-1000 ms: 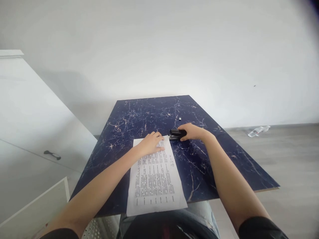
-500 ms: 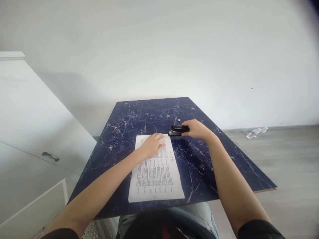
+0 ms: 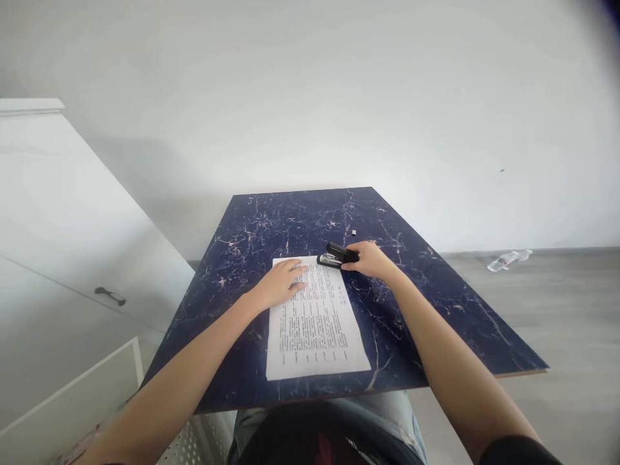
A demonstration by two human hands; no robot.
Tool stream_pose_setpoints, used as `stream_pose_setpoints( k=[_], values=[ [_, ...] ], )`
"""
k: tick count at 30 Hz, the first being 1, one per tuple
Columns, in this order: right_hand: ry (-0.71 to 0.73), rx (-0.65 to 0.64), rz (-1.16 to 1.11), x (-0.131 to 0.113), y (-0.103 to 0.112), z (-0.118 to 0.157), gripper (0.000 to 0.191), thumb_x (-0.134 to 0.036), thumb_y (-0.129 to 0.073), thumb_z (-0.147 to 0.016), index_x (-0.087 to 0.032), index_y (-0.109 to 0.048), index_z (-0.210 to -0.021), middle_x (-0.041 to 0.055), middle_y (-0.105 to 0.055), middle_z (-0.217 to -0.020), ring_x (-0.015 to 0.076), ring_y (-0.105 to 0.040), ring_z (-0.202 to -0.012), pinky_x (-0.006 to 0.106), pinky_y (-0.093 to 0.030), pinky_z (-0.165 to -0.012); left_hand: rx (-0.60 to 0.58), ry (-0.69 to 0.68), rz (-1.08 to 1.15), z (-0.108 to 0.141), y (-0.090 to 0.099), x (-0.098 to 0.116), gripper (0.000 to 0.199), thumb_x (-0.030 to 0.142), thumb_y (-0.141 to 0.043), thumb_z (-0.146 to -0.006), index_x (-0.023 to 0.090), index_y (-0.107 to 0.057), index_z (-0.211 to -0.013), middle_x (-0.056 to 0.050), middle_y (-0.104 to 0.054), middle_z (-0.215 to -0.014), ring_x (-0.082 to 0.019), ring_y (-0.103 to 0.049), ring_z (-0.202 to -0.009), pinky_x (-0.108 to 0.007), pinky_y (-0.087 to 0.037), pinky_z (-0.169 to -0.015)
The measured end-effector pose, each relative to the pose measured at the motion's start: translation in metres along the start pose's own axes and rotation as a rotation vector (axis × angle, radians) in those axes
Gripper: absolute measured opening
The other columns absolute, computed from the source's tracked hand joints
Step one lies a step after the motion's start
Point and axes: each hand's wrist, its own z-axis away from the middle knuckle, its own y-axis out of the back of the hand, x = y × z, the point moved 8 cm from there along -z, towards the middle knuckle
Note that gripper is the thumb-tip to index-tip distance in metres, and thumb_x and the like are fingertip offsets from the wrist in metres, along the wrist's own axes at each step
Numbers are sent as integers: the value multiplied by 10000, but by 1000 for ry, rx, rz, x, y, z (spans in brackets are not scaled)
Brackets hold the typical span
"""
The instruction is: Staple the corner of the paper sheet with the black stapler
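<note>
A printed white sheet of paper [image 3: 317, 336] lies on the dark blue marbled table [image 3: 290, 223]. On its upper left part my left hand [image 3: 279, 284] rests flat, fingers spread and pointing right. My right hand [image 3: 371, 259] is closed around the rear end of a black stapler [image 3: 334, 256]. The stapler's jaws are apart, and its front end points left over the top right corner of the paper. A tiny white piece [image 3: 354, 232] lies on the table just beyond the stapler.
A white cabinet [image 3: 62, 213] with a dark handle [image 3: 110, 296] stands at the left. Below it is a white-framed panel [image 3: 77, 400]. Clear crumpled plastic [image 3: 508, 260] lies on the floor at the right, by the wall [image 3: 339, 97].
My right hand has brought the stapler left, over the paper's corner, and it is now tilted. My left hand has shifted left on the sheet. The view has moved slightly.
</note>
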Motion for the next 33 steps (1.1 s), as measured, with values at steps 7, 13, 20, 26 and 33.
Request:
stream_pose_setpoints(
  k=[7, 13, 20, 26, 33],
  values=[
    [-17, 22, 9, -10, -17, -2, 174, -344, -724, -716, -191, -640, -714, 22, -637, -682, 170, -549, -637, 285, -329, -583, 78, -2, 77, -7, -5, -15, 548, 499, -397, -1029, 240, -459, -1508, -85, -375, -1614, -301, -339, -1479, -474, -273, -1220],
    [18, 92, 7, -17, -18, -2, 167, -326, -733, -720, -194, -633, -704, 8, -634, -670, 164, -548, -634, 272, -335, -588, 144, -36, 133, -7, -2, -10, 510, 451, -444, -1020, 229, -498, -1476, -102, -438, -1572, -293, -396, -1449, -473, -304, -1211],
    [142, 197, -59, -37, -22, -1, 176, -275, -768, -721, -200, -726, -875, 29, -716, -840, 188, -609, -742, 280, -396, -657, 413, 40, 329, -4, 28, -8, 501, 417, -650, -925, 219, -553, -1375, -124, -600, -1387, -300, -554, -1302, -504, -445, -1110],
    [243, 211, -187, -58, -22, 4, 253, -279, -792, -743, -225, -740, -985, 24, -740, -903, 186, -642, -783, 302, -446, -729, 403, 56, 695, -8, 22, -6, 516, 450, -766, -820, 161, -642, -1230, -123, -714, -1182, -265, -698, -1062, -427, -569, -959],
    [298, 211, -229, -63, -25, 4, 275, -265, -851, -691, -228, -752, -945, 16, -723, -857, 176, -628, -773, 299, -447, -741, 369, 92, 668, -8, 20, -5, 307, 393, -772, -808, 176, -729, -1021, -61, -751, -921, -221, -706, -859, -374, -575, -813]
  ],
)
